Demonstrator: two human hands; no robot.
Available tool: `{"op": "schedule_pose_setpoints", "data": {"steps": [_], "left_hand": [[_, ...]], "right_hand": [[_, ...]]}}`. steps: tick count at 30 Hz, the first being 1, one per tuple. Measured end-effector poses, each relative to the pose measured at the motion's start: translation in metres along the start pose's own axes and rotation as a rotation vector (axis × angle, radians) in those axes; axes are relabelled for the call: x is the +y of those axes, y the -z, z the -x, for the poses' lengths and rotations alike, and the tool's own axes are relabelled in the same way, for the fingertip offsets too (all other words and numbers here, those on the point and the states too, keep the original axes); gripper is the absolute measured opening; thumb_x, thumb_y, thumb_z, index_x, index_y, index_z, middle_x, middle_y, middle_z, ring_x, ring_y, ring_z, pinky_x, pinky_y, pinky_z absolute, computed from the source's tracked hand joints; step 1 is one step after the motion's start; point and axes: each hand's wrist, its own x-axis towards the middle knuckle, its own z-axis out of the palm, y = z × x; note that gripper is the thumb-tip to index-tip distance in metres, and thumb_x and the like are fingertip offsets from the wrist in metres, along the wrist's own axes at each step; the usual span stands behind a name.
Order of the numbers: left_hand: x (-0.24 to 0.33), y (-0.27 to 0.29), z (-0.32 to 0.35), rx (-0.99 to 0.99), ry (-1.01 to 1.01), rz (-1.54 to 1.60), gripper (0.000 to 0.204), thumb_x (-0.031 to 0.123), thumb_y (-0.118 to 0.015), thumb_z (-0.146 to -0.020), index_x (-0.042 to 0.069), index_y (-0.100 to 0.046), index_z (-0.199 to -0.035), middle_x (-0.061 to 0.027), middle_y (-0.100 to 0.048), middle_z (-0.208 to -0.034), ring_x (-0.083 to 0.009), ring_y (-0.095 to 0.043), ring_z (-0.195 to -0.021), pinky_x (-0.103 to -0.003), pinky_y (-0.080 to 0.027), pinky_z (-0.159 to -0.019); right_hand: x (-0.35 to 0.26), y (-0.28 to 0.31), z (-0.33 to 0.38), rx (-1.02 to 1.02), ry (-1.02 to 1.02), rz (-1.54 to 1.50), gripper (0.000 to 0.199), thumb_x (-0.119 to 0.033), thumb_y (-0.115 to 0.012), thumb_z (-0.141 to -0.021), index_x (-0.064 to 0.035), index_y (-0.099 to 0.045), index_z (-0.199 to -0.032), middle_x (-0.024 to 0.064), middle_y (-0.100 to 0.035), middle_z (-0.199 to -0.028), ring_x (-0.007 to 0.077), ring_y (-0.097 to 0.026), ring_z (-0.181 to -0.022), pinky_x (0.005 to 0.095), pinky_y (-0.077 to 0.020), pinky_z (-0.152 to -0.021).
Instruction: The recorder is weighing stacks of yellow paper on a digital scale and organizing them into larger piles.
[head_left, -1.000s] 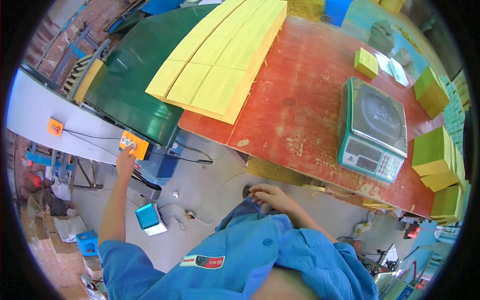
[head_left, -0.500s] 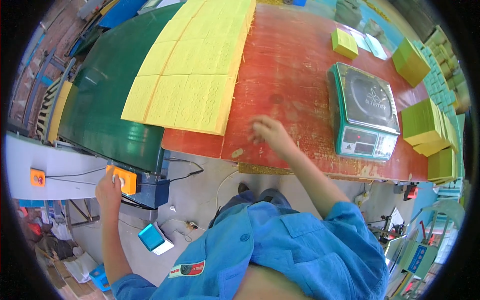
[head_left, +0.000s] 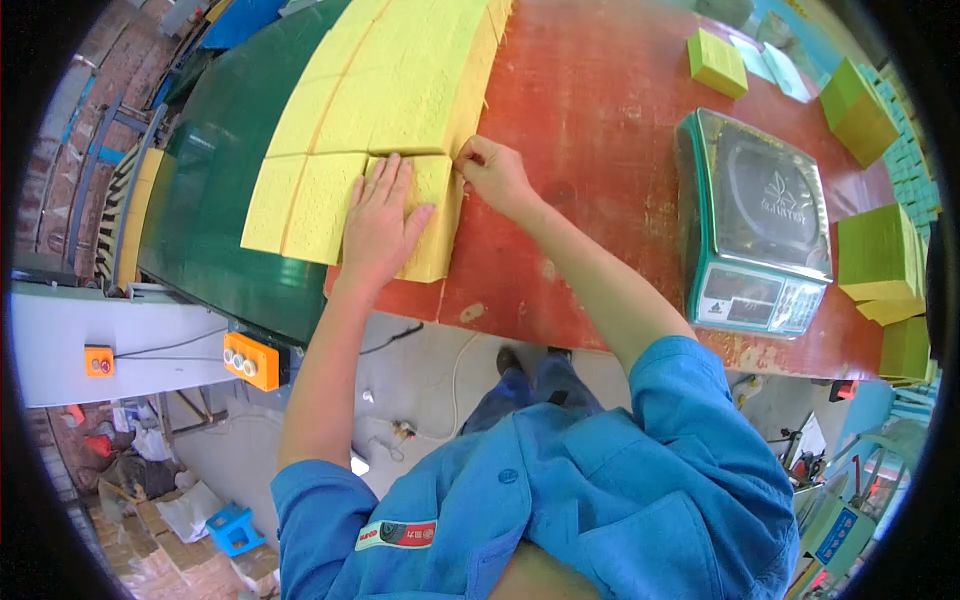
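Head view: left hand (head_left: 380,225) lies spread-fingered on the nearest yellow sponge block (head_left: 425,215), right hand (head_left: 495,175) pinching its two-o'clock corner; likely soft, light, best gripped by edges.

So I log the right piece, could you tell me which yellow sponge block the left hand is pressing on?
The front-right block of the cut sheet, at its corner over the red table. The left hand lies flat on it.

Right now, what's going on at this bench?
A person in a blue work shirt is handling a cut yellow foam sheet lying across the green belt and red table. The left hand lies flat on the nearest foam block; the right hand pinches its far corner. A scale sits to the right, untouched.
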Motion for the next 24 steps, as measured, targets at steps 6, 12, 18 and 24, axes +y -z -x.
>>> {"op": "schedule_pose_setpoints", "data": {"steps": [6,12,18,24], "left_hand": [[0.049,0.022,0.044,-0.169,-0.026,0.238,0.064,0.027,-0.055,-0.089,-0.002,-0.037,-0.143,-0.0194,-0.036,-0.149,-0.035,-0.028,-0.142,-0.048,-0.02,-0.116],[0.096,0.048,0.089,-0.245,-0.063,0.325,0.059,0.019,-0.053,-0.087,-0.001,-0.042,-0.141,-0.0184,-0.037,-0.149,-0.036,-0.031,-0.14,-0.049,-0.021,-0.116],[0.093,0.044,0.095,-0.23,-0.144,0.367,0.054,0.011,-0.049,-0.088,0.002,-0.043,-0.14,-0.0163,-0.038,-0.149,-0.0337,-0.034,-0.139,-0.048,-0.022,-0.115],[0.094,0.04,0.095,-0.185,-0.204,0.39,0.049,0.013,-0.047,-0.092,0.002,-0.044,-0.14,-0.0166,-0.039,-0.148,-0.0339,-0.035,-0.138,-0.047,-0.024,-0.115]], "right_hand": [[-0.004,0.068,0.132,-0.253,-0.133,-0.265,0.014,-0.008,-0.058,-0.09,-0.002,-0.054,-0.077,0.0043,-0.061,-0.076,0.0104,-0.058,-0.062,0.0266,-0.0468,-0.054],[-0.023,0.103,0.252,-0.327,-0.652,-0.33,0.02,-0.011,-0.058,-0.091,0.0008,-0.058,-0.107,0.0064,-0.064,-0.081,0.0107,-0.062,-0.069,0.0244,-0.0501,-0.06],[-0.002,0.063,0.255,0.01,0.104,0.576,0.041,-0.011,-0.066,-0.083,-0.0015,-0.055,-0.122,0.0149,-0.066,-0.098,0.0256,-0.067,-0.079,0.0351,-0.054,-0.066],[0.014,0.021,0.248,0.23,0.236,0.815,0.017,-0.007,-0.065,-0.072,-0.0064,-0.053,-0.085,0.0127,-0.057,-0.077,0.0334,-0.06,-0.071,0.0448,-0.0478,-0.059]]}}
